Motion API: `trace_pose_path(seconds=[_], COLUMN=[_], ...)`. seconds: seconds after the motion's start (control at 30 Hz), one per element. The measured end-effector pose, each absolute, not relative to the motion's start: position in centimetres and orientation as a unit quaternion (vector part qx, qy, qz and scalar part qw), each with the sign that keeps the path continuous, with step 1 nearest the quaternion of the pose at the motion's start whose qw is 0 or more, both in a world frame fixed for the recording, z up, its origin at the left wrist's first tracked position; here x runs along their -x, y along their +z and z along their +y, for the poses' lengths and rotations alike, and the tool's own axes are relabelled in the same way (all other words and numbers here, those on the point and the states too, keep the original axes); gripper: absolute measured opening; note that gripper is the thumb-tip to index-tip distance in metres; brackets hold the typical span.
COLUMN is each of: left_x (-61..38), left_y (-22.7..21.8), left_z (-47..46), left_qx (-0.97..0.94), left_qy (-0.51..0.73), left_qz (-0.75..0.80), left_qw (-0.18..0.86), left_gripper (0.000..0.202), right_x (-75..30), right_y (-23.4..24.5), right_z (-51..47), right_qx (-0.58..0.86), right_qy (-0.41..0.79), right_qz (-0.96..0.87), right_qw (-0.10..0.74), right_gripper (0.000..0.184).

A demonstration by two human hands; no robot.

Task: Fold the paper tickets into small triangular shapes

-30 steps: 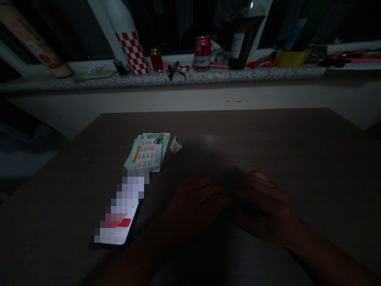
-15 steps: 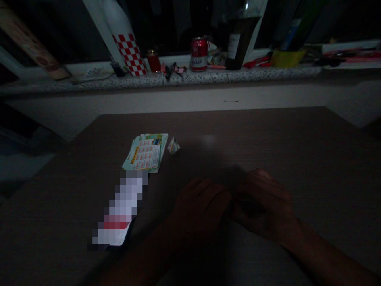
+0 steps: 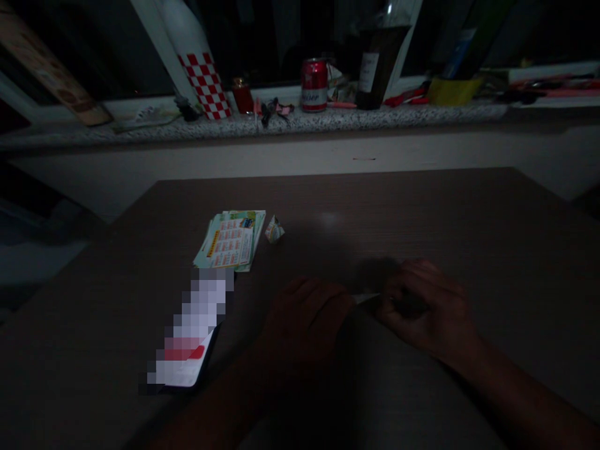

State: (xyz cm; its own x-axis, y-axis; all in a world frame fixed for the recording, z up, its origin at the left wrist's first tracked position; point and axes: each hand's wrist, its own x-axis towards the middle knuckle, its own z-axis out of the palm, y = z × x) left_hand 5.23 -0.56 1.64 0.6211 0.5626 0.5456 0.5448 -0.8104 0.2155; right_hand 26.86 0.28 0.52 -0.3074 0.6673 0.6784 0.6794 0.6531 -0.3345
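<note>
Between my two hands shows the edge of a small pale piece of paper (image 3: 366, 298); most of it is hidden by my fingers and the dim light. My left hand (image 3: 312, 322) rests low over the table, fingers curled together at the paper's left end. At the right end, my right hand (image 3: 429, 306) pinches it between thumb and forefinger. A small folded paper shape (image 3: 274, 230) stands farther back on the table, beside a stack of green-edged printed papers (image 3: 229, 240).
A lit phone (image 3: 187, 337), its screen blurred out, lies left of my left arm on the dark wooden table (image 3: 422, 212). Along the granite sill (image 3: 262, 125) stand a checkered white bottle (image 3: 204, 81), a red can (image 3: 314, 85), a dark bottle (image 3: 372, 72) and a yellow container (image 3: 454, 91).
My right hand has moved slightly right and my left slightly left. A gap has opened between them, where the pale paper now shows.
</note>
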Motion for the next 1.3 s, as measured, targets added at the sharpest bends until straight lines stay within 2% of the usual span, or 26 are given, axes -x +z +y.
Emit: trace_pose_path(seconds=[0.4, 0.57, 0.67, 0.97, 1.2, 1.3], left_x=[-4.4, -4.7, -5.1, -5.3, -5.5, -5.8], left_y=[2.6, 2.3, 2.3, 1.9, 1.9, 2.1], left_z=[0.4, 0.4, 0.2, 0.0, 0.0, -0.1], left_qx=[-0.874, -0.893, -0.905, -0.867, -0.88, -0.888], left_qy=[0.329, 0.295, 0.275, 0.318, 0.299, 0.3], left_qz=[0.356, 0.34, 0.321, 0.371, 0.355, 0.34], left_qw=[-0.024, 0.017, 0.04, 0.105, 0.099, 0.078], left_gripper=[0.011, 0.013, 0.013, 0.008, 0.007, 0.009], right_x=[-28.7, -27.7, -26.6, -26.6, -25.9, -25.7], right_y=[0.0, 0.6, 0.5, -0.1, 0.0, 0.3], right_z=[1.2, 0.6, 0.2, 0.3, 0.1, -0.1], right_qx=[0.463, 0.413, 0.347, 0.308, 0.286, 0.284], right_qy=[0.007, 0.052, 0.103, 0.12, 0.129, 0.14], right_qz=[-0.782, -0.806, -0.836, -0.833, -0.84, -0.843], right_qw=[0.419, 0.421, 0.412, 0.444, 0.442, 0.435], right_gripper=[0.016, 0.011, 0.022, 0.029, 0.027, 0.021])
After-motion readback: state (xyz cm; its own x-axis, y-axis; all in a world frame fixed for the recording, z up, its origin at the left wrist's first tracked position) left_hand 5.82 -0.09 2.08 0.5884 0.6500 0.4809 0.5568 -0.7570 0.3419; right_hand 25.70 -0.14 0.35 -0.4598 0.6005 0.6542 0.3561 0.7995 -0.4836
